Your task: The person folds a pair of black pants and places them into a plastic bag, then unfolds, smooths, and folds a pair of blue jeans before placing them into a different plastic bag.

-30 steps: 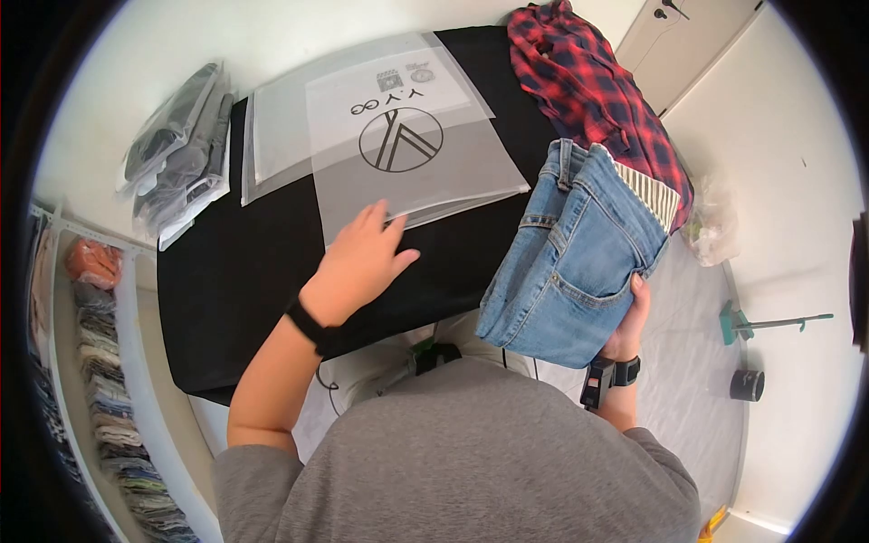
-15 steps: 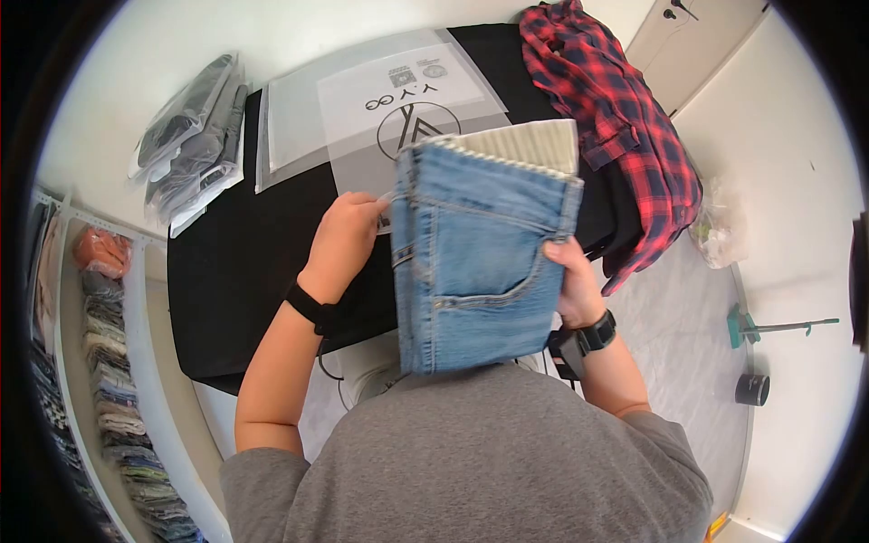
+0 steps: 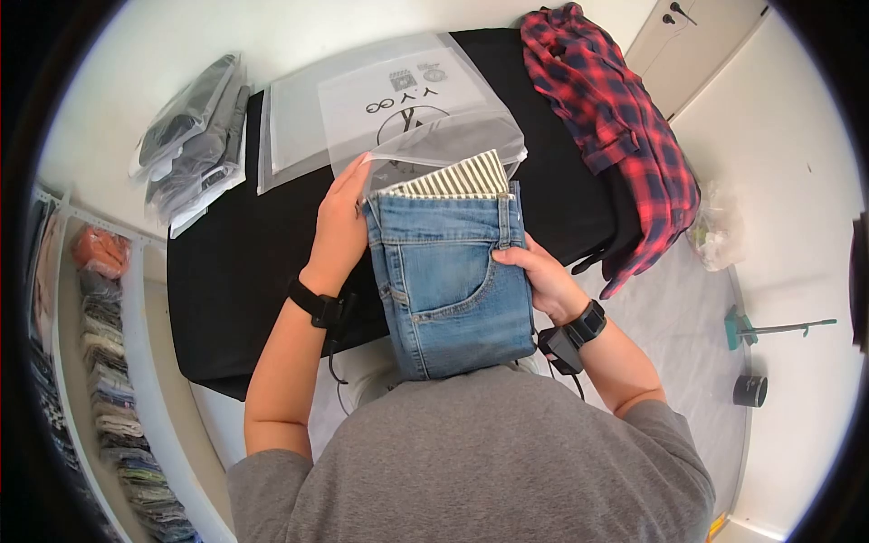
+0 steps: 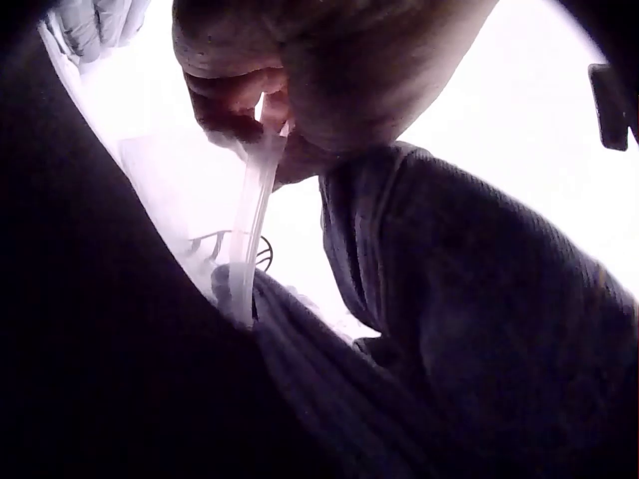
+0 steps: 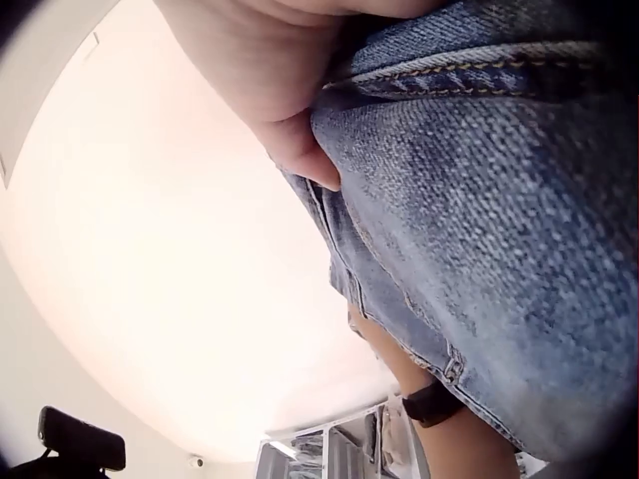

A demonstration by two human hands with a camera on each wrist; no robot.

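Note:
Folded blue jeans, with a striped lining showing at the waist, are upright in front of the torso. My right hand grips their right side, thumb on the front by the pocket; the right wrist view shows the denim close up. With my left hand I pinch the opening edge of a clear printed zip bag. That translucent edge strip runs down from my fingers in the left wrist view. The bag's mouth gapes, and the waistband overlaps it in the head view.
More clear bags lie beneath on the black-covered table. Packed dark garments are stacked at the left. A red plaid shirt lies along the right edge. Shelves of folded clothes stand at the left.
The jeans have come from the right to the centre in my right hand. My left hand has gone from spread over the bag to pinching its edge, which is now lifted and parted.

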